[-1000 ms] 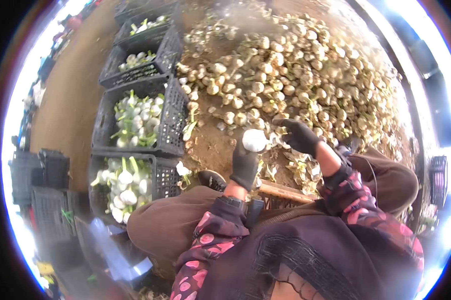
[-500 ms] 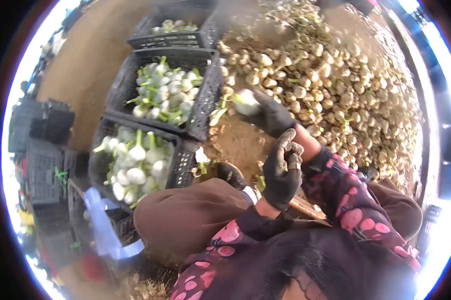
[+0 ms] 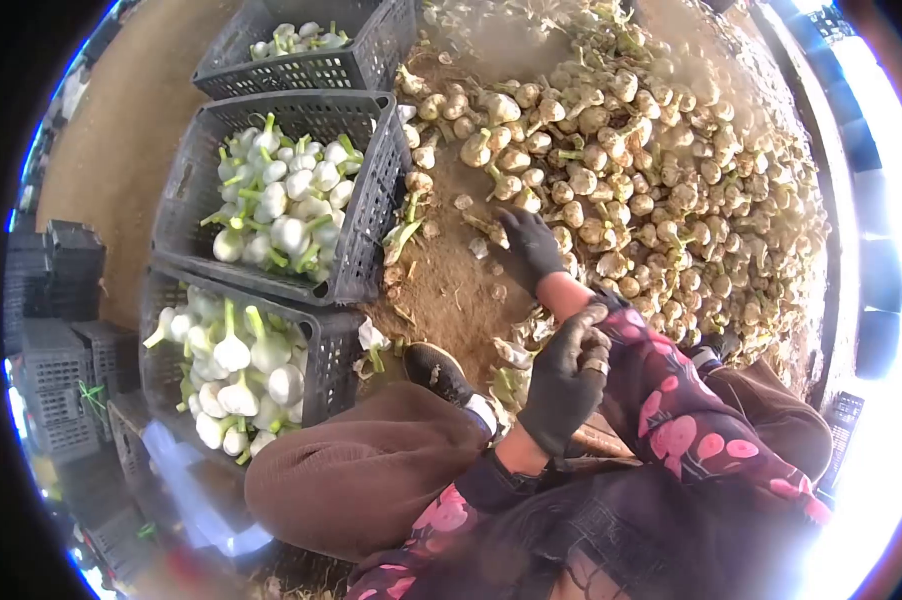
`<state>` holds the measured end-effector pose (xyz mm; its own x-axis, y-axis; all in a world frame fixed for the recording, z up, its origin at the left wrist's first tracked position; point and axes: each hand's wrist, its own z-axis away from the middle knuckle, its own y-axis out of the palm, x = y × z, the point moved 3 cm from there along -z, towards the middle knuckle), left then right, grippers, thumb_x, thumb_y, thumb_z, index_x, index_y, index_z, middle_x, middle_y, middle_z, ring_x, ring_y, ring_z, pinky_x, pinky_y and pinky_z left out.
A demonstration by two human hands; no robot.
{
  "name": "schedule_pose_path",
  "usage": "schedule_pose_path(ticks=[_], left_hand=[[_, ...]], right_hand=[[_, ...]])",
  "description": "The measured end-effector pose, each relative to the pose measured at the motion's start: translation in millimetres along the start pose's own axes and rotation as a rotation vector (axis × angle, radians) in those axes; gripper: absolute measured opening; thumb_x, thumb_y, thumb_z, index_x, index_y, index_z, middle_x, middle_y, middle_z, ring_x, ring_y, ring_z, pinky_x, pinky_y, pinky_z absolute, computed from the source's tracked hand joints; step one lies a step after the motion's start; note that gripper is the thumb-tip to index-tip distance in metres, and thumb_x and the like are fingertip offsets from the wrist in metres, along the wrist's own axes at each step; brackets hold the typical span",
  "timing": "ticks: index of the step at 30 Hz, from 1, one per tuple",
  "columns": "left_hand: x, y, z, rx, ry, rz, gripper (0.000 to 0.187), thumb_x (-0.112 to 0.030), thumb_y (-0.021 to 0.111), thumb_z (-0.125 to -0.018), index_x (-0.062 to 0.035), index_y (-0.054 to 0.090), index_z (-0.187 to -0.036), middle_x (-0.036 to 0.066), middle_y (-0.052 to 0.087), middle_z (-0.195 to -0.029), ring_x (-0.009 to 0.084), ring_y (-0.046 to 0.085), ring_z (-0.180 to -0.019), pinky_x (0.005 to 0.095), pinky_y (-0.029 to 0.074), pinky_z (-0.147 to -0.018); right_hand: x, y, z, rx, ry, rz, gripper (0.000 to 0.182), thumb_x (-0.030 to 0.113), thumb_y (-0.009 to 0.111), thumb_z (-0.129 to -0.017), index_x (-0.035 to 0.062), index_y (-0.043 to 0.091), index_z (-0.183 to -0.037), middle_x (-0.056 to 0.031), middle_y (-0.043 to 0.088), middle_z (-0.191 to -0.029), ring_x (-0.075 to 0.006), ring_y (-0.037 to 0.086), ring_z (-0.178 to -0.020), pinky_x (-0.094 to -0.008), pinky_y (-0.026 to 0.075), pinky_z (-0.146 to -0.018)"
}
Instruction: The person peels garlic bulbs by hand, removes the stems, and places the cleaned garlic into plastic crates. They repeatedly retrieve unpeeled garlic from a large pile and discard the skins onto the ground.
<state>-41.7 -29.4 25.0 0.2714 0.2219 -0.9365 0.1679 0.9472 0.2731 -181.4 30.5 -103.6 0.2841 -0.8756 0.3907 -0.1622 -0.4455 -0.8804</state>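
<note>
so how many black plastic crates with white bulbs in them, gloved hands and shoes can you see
black slatted plastic crates holding white peeled bulbs: 3
black-gloved hands, left and right: 2
dark shoe with pale sole: 1
total: 6

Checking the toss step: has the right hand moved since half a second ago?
Yes. The right hand held a white bulb up beside the middle crate's corner; now empty, it is down on the dirt by the pile.

bulb pile (image 3: 631, 170) | unpeeled, tan, dirty | heaped on soil | right of crates
</note>
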Motion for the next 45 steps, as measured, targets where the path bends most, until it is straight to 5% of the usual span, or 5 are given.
schedule_pose_path(ticks=[4,9,30,38,45], left_hand=[[4,-8,-8,-0.043,-0.115,0.079,0.040,0.002,0.049,-0.085,0.0013,0.047,-0.125,0.005,0.057,-0.098,0.0096,0.054,-0.087,0.0238,0.046,-0.079],[37,-27,-17,-0.352,-0.174,0.221,0.030,-0.010,0.051,-0.091,-0.0007,0.050,-0.120,0.003,0.056,-0.095,0.0084,0.052,-0.080,0.0229,0.045,-0.071],[3,-5,4,0.072,-0.010,-0.049,0.025,-0.012,0.045,-0.088,-0.0005,0.059,-0.105,0.005,0.061,-0.073,0.0108,0.055,-0.059,0.0241,0.044,-0.055],[-3,-3,5,0.140,-0.091,0.431,0.029,-0.008,0.042,-0.085,0.0012,0.055,-0.109,0.009,0.062,-0.089,0.0157,0.054,-0.062,0.0281,0.047,-0.059],[6,-3,4,0.091,0.169,0.043,0.027,-0.007,0.042,-0.086,-0.0003,0.060,-0.105,0.006,0.061,-0.084,0.0117,0.055,-0.064,0.0248,0.045,-0.059]], right_hand=[[-36,36,-20,0.530,0.061,0.179,0.056,0.035,0.071,-0.067,0.0131,0.055,-0.117,-0.0152,0.064,-0.095,-0.0354,0.061,-0.091,-0.0452,0.047,-0.081],[-38,-37,0,0.287,0.365,-0.800,0.062,0.016,0.081,-0.064,0.0019,0.048,-0.114,-0.0165,0.058,-0.103,-0.0291,0.057,-0.093,-0.0364,0.047,-0.082],[48,-226,114,-0.057,-0.161,-0.368,0.050,0.008,0.077,-0.064,0.0047,0.053,-0.108,-0.0176,0.055,-0.111,-0.0345,0.054,-0.106,-0.0384,0.047,-0.088],[27,-191,127,0.351,0.636,-1.933,0.029,0.027,0.060,-0.088,0.0032,0.057,-0.104,-0.0063,0.063,-0.095,-0.0159,0.062,-0.082,-0.0282,0.051,-0.072],[32,-165,126,0.003,0.768,-1.453,0.024,0.027,0.043,-0.098,0.0106,0.054,-0.112,-0.0027,0.059,-0.082,-0.0051,0.052,-0.064,-0.0195,0.043,-0.052]])
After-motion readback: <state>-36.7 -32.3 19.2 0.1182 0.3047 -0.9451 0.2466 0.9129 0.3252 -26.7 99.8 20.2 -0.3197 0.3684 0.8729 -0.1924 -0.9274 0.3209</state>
